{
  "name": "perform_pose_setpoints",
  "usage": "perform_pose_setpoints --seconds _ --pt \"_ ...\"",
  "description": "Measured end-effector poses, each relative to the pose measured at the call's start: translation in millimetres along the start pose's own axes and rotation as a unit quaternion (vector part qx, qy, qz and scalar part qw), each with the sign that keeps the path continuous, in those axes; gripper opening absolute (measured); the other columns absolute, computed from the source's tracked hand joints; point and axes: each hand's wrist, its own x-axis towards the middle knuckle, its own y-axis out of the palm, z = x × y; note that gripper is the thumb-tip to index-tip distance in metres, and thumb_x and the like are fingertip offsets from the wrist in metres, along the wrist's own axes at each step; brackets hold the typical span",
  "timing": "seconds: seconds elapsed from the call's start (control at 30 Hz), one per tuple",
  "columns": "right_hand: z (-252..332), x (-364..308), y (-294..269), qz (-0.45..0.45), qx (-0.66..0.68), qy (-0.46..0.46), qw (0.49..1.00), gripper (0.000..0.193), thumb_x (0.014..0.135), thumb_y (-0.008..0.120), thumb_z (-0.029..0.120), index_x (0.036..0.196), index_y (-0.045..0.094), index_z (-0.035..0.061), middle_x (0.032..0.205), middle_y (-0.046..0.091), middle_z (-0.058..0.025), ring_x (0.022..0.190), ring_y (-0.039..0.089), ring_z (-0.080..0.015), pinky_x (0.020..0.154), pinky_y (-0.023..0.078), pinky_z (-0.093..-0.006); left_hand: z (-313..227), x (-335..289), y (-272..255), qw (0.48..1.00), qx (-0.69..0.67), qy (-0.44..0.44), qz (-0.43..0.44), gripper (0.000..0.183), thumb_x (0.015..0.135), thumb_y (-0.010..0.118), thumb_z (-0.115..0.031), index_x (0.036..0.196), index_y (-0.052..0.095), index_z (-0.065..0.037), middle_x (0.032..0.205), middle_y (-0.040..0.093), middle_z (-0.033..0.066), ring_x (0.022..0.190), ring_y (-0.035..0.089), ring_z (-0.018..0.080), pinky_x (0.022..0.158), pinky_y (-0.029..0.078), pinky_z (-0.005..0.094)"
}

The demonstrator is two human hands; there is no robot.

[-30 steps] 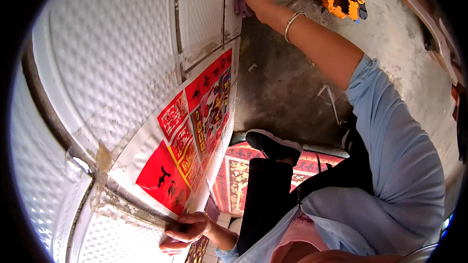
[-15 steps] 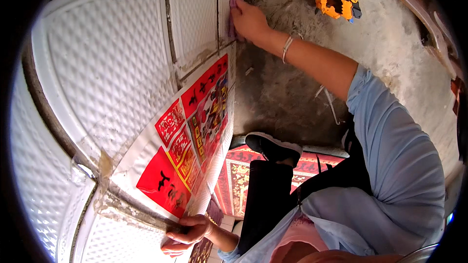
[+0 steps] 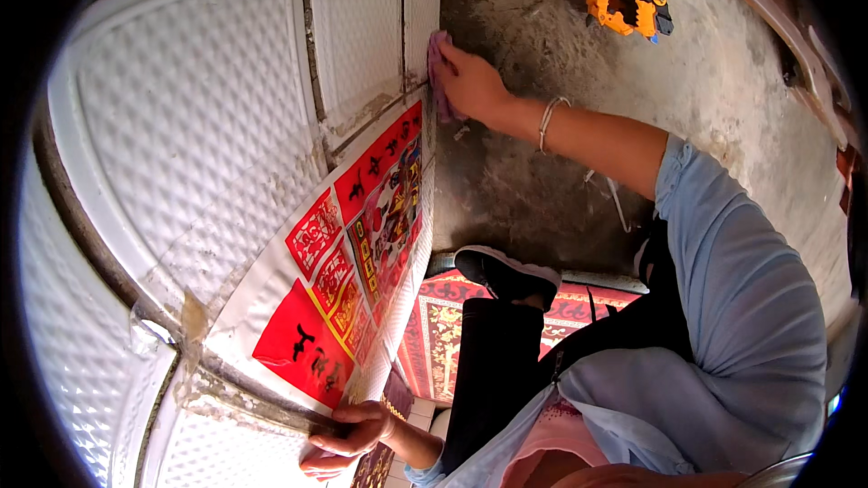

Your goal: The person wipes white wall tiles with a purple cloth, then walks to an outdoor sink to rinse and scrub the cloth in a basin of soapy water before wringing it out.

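Right hand (image 3: 473,89) gripped cloth (image 3: 440,101), 12 o'clock
Pushing flat seemed best; left hand (image 3: 359,434), 7 o'clock: couldn't tell its grip

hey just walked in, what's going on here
A person in a light blue top is working beside a white tiled wall. Their right hand holds a crumpled purple cloth at the wall's edge, where it meets the grey floor. Their left hand holds no tool and is at the wall by the near end of a red poster. An orange object with black and blue parts lies on the floor beyond the right arm.
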Motion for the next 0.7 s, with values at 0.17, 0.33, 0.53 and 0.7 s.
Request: perform_pose_setpoints --seconds 0.17,0.33,0.53,0.7 --pt "9.2 26.1 -9.1 -0.021 0.046 0.034 0.998 0.041 0.092 0.048 0.022 0.128 0.048 0.0029 0.084 0.065 -0.0137 0.066 0.058 -0.0202 0.066 0.046 -0.0337 1.4 -1.4 -1.7 0.999 -0.025 -0.005 0.037 0.042 0.091 0.049 -0.023 0.125 0.046 0.001 0.139 0.032 0.0284 0.129 0.029 0.0432 0.104 0.017 0.0588" --pt "13.1 17.3 -7.4 -0.044 0.072 0.06 0.995 0.045 0.092 0.049 0.022 0.132 0.045 0.0034 0.093 0.065 -0.0143 0.076 0.059 -0.0175 0.071 0.046 -0.0323 1.9 -3.0 -2.5 0.999 -0.021 0.0 0.042 0.041 0.091 0.049 -0.022 0.125 0.046 0.002 0.139 0.032 0.0287 0.129 0.029 0.0431 0.104 0.018 0.0585" --pt "14.3 14.6 -11.7 0.003 0.078 0.067 0.995 0.045 0.092 0.049 0.022 0.133 0.044 0.0037 0.097 0.064 -0.0148 0.081 0.059 -0.0181 0.074 0.046 -0.0297 0.8 0.7 1.6 1.0 -0.022 0.003 0.012 0.041 0.093 0.049 -0.026 0.123 0.049 0.001 0.137 0.037 0.0267 0.128 0.034 0.0401 0.104 0.02 0.0554" --pt "-1.6 28.1 -12.1 -0.028 0.011 0.042 0.999 0.043 0.092 0.049 0.021 0.131 0.047 0.0032 0.085 0.065 -0.0106 0.073 0.06 -0.0162 0.068 0.047 -0.0292 -2.3 -0.2 2.6 1.0 -0.021 -0.003 -0.002 0.04 0.094 0.049 -0.029 0.122 0.052 -0.001 0.134 0.042 0.0246 0.126 0.039 0.037 0.104 0.024 0.0523"
